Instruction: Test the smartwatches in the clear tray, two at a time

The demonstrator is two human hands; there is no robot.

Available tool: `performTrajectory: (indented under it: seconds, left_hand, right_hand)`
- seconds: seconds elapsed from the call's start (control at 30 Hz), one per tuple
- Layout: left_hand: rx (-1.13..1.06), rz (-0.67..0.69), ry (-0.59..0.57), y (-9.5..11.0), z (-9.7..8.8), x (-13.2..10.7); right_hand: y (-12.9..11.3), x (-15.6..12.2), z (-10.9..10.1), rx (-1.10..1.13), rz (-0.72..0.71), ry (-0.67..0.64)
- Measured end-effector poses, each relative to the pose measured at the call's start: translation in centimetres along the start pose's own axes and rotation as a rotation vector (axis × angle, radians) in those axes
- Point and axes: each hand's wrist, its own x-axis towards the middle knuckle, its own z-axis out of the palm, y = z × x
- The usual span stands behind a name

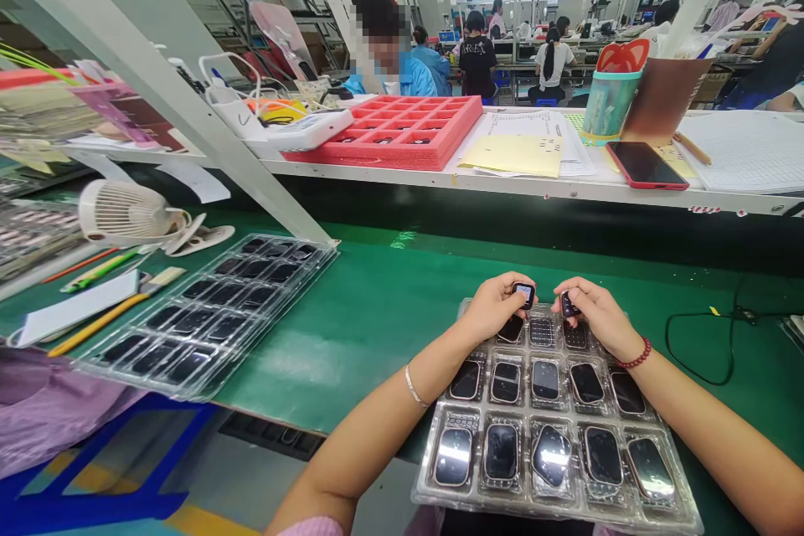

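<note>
A clear plastic tray (682, 496) of several small dark watch bodies lies on the green bench in front of me. My left hand (495, 306) is closed on one watch body (523, 293) with a lit screen, held over the tray's far row. My right hand (596, 314) pinches another small watch body (569, 304) just beside it, also above the far row. Both forearms reach over the tray; a thin bracelet is on the left wrist, a red bead bracelet on the right.
A second stack of filled clear trays (207, 314) lies to the left, beside a small white fan (126, 213) and pencils. A raised shelf behind holds a red foam tray (402, 130), papers, a red phone (644, 165) and cups. A black cable (709, 343) lies right. Other people work beyond.
</note>
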Motion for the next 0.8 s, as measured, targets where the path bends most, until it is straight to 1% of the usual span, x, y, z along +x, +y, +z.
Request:
performTrajectory:
  seconds: [0.17,0.3,0.4,0.8]
  left_hand:
    - [0.0,0.003,-0.005,-0.05,-0.01,0.03]
    - [-0.011,0.014,-0.001,-0.08,0.0,0.01]
    - [-0.009,0.015,0.0,-0.07,0.01,-0.01]
    - [-0.001,-0.002,0.01,0.05,0.09,-0.02]
  right_hand:
    - [0.05,-0.03,0.2,-0.1,-0.042,-0.021]
    - [-0.23,-0.07,0.41,-0.078,-0.035,-0.035]
    - [-0.41,-0.08,0.45,-0.065,-0.014,-0.025]
    - [-0.81,-0.14,0.54,-0.081,-0.011,-0.006]
